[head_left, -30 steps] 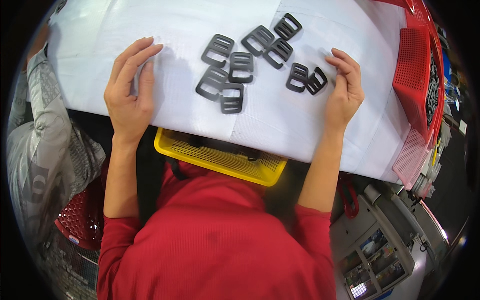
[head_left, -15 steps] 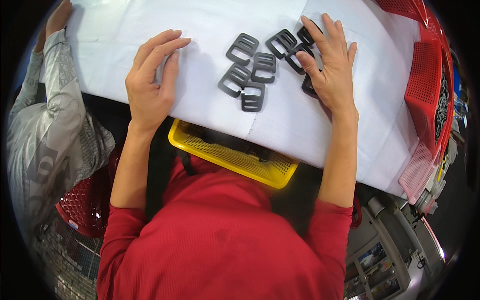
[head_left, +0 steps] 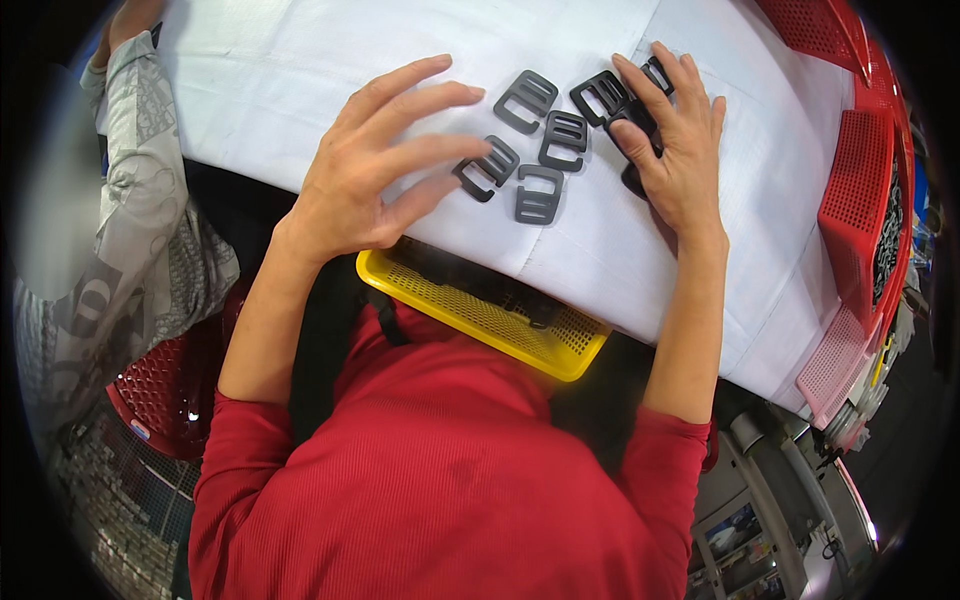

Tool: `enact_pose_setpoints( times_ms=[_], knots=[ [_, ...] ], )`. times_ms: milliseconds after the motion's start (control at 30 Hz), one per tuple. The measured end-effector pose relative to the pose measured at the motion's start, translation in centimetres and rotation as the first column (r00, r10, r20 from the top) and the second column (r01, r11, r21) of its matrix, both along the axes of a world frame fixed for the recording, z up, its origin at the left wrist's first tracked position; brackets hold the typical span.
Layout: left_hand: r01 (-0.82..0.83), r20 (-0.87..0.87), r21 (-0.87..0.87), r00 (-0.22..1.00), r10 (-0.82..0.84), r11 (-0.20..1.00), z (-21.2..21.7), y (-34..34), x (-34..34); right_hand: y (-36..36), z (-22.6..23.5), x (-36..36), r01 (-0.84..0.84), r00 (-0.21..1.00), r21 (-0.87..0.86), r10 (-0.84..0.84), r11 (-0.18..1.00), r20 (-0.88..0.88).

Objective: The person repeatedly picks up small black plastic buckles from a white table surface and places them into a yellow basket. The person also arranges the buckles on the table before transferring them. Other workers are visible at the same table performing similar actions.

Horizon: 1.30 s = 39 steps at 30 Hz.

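Okay, so on my feed the left hand (head_left: 372, 172) is reaching rightward now, its blurry lower fingers passing over the nearest grey buckle (head_left: 498, 156); half a second ago it was hanging well left of the bunch. The right hand (head_left: 682, 160) is covering part of the black buckles (head_left: 604, 93), upper right of centre, where a second back it was hovering beside them. So I'm seeing both hands flanking the pieces. Neither is clenching: the left is spreading loose with nothing in it, the right is splaying, though I can't tell how hard it's pressing. Three other grey buckles (head_left: 567, 130) are lying between them, upper centre of the frame, on the white cloth (head_left: 300, 90).
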<state>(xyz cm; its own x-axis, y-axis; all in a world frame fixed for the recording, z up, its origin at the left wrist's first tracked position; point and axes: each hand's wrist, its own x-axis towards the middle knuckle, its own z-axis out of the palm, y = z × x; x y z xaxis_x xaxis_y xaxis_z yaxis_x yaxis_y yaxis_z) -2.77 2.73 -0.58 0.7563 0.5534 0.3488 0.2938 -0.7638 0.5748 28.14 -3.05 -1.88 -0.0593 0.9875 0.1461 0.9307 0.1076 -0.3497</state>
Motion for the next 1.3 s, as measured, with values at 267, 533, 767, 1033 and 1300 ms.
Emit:
enact_pose_setpoints(
  times_ms=[267,533,767,1033,1300],
  knots=[
    [-0.038,-0.336,0.085,0.940,0.064,0.996,0.1,-0.9,1.1,-0.2,1.3,-6.1,-0.235,0.972,0.072,0.235,0.969,0.001],
    [0.195,-0.352,-0.087,0.911,-0.213,0.977,0.8,-6.8,-0.8,-9.4,2.2,-8.7,-0.276,0.923,0.080,0.287,0.958,-0.256],
    [0.349,-0.024,-0.217,0.932,-0.362,0.912,0.7,-10.7,-1.6,-15.3,3.7,-10.2,-0.346,0.882,0.088,0.356,0.934,-0.308],
    [0.092,0.188,-0.173,0.980,-0.058,0.981,3.5,-1.5,1.0,-10.6,4.3,-8.2,0.003,0.969,0.192,0.044,0.981,-0.241],
    [-0.300,0.191,-0.043,0.934,0.302,0.953,0.5,19.8,3.4,-3.1,3.9,-6.6,-0.093,0.909,0.179,0.156,0.979,-0.386]
  ],
)
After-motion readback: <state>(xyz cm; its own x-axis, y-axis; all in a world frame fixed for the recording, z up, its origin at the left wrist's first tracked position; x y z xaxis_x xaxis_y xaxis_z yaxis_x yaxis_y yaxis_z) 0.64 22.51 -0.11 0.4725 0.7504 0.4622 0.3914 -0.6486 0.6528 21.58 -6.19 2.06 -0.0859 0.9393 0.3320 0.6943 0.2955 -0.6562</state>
